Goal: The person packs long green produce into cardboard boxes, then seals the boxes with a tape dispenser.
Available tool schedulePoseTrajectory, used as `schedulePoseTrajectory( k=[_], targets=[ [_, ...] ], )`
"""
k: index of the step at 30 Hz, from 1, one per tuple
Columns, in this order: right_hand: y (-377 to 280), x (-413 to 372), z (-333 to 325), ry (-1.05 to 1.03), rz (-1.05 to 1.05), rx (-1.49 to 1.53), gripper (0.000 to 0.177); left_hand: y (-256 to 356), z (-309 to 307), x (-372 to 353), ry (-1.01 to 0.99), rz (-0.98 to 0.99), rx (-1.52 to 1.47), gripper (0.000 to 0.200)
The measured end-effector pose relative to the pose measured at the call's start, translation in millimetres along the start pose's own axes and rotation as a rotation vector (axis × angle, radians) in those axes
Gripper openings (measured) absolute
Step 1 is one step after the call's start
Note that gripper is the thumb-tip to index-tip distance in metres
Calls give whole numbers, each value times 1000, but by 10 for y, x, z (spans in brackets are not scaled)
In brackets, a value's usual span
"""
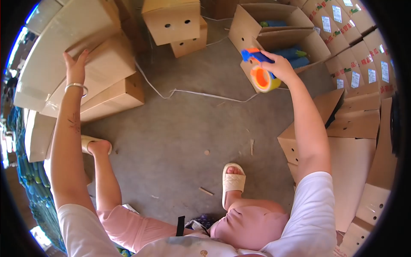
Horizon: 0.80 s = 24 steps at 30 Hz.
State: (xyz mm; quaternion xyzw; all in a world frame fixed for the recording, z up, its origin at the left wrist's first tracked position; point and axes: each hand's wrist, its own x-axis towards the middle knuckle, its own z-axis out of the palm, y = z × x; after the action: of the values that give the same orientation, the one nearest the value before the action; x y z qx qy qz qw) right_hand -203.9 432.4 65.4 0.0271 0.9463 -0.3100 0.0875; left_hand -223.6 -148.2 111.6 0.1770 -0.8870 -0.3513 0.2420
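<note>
My right hand (280, 67) is closed around the handle of a blue and orange tape dispenser (258, 55), with a roll of yellow tape (264, 79) hanging below it. The dispenser is in front of two open cardboard boxes (291, 38) that hold blue-wrapped produce (293, 53). On the left, my left hand (76, 66) has its fingers apart and lies at the edge of a large cardboard box (107, 58), with nothing in its grip. A bracelet circles the left wrist.
More boxes with round holes stand at the top (171, 21) and right (355, 124). Printed cartons (359, 64) are stacked at the upper right. A white strap (205, 93) crosses the floor. Blue-wrapped produce (38, 184) lies at the far left.
</note>
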Motion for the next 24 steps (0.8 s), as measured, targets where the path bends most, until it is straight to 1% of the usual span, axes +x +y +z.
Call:
schedulePoseTrajectory(
  k=[1,2,3,4,5,6,8,9,10,12,13,14,16,17,18,20,22,23,24],
  targets=[
    [76,38,61,-78,-17,125,68,-109,27,5,43,110,120,95],
    [147,56,129,-152,-36,252,63,-247,70,-3,30,113,117,95],
    [144,0,205,-196,-47,135,66,-414,112,-31,64,181,117,86],
    [102,-55,289,-239,-64,16,70,-375,105,-151,105,247,115,79],
    [55,-68,375,-256,-49,-191,76,-350,106,-345,52,218,-27,72],
    [-15,-131,547,-162,-9,-425,79,-162,94,-688,-7,189,-166,65],
    [-214,-279,693,-153,-6,-599,76,-136,36,-1217,-113,260,-205,61],
    [-221,-344,746,-133,-59,-626,75,-143,-11,-1483,-175,260,-188,60],
    [-312,-409,727,-156,-66,-654,73,-171,-61,-1751,-234,257,-175,60],
    [-338,-415,732,-83,-36,-730,74,-277,-171,-2271,-401,328,-117,59],
    [-295,-406,737,49,-44,-831,71,-283,-212,-2515,-446,282,-121,58],
    [-244,-358,717,57,-39,-839,71,-289,-245,-2718,-489,238,-122,56],
    [-125,-186,589,85,94,-817,66,-376,-278,-3016,-577,106,-145,51],
    [-51,-125,439,73,54,-725,62,-428,-264,-3166,-586,11,-221,49],
    [-40,-119,342,124,35,-608,63,-486,-240,-3301,-594,-84,-295,47],
    [-80,-114,317,147,66,-510,64,-590,-190,-3508,-589,-192,-409,43],
    [-107,-304,543,152,-1,-729,65,-606,-156,-3648,-608,-221,-439,39],
    [-83,-440,656,174,-55,-799,71,-579,-138,-3670,-604,-224,-446,39],
    [-113,-586,683,150,-76,-759,76,-547,-124,-3706,-629,-223,-439,38]
  ],
)
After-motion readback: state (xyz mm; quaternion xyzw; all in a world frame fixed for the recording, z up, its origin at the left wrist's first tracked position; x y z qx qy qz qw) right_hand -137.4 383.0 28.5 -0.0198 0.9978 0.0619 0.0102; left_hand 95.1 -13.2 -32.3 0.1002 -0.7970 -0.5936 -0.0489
